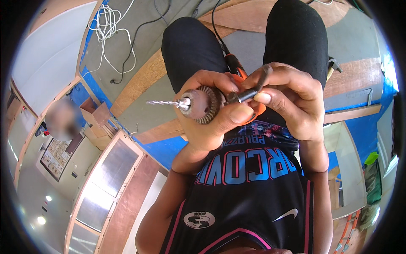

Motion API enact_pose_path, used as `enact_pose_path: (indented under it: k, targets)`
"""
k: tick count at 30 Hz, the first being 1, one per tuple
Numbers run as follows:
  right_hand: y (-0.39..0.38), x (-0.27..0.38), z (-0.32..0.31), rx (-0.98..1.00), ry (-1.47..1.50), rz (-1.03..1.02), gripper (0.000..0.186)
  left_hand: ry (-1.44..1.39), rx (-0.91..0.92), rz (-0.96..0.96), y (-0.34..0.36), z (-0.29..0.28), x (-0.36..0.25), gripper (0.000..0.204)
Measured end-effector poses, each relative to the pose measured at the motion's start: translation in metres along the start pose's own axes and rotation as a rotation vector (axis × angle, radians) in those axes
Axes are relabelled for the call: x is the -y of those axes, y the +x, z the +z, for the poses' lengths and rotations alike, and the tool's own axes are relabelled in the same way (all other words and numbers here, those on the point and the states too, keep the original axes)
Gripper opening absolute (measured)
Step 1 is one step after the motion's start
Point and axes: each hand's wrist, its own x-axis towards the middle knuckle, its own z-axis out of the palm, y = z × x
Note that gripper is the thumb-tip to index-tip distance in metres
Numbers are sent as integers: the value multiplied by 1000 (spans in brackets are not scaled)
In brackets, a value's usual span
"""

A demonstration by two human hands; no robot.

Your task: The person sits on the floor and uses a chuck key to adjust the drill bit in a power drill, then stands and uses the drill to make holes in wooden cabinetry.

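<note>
The drill [236, 67] is held in the air above the lap, between the 2 dark trouser legs, and no tabletop carries it. The left hand [198, 132] is curled around its front part, just behind the chuck [195, 108]. The long axis of the chuck lies across the body, and the drill bit [164, 103] points to the person's left, away from the right hand [303, 99]. This right hand pinches a dark chuck key [247, 95] between the thumb and the fingers; the bent handle [266, 75] rises toward the knees. The shaft of the key comes to the chuck from the right side, and its tip is at the rear edge of the toothed ring [215, 103]. Whether the teeth of both are meshed, I cannot tell. The left hand is the nearer to this meeting place: its thumb lies just beside the shaft, on the side of the belly. The right hand is nearer to the handle end. The cord [215, 23] runs from the drill toward the far side of the floor [359, 36].
</note>
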Motion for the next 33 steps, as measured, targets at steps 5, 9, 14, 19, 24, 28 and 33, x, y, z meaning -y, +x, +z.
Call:
enact_pose_path:
  k: [5,9,14,19,24,28,33]
  targets:
    - [8,-9,-8,27,-378,-316,15,98,53,23,-4,2,0,38]
    - [6,-4,-6,-14,-358,-276,15,156,55,93,-1,7,4,39]
    - [3,-2,-6,-14,-262,-226,21,143,39,66,1,10,-2,40]
    - [-3,1,1,-35,-26,-194,30,256,97,144,0,1,0,39]
    - [-5,3,7,-50,79,-196,31,226,183,176,3,-5,1,43]
    - [-5,2,8,-61,190,-86,28,81,252,122,5,-1,-6,47]
    - [-3,-3,2,-65,156,-139,19,185,197,119,-1,13,-4,49]
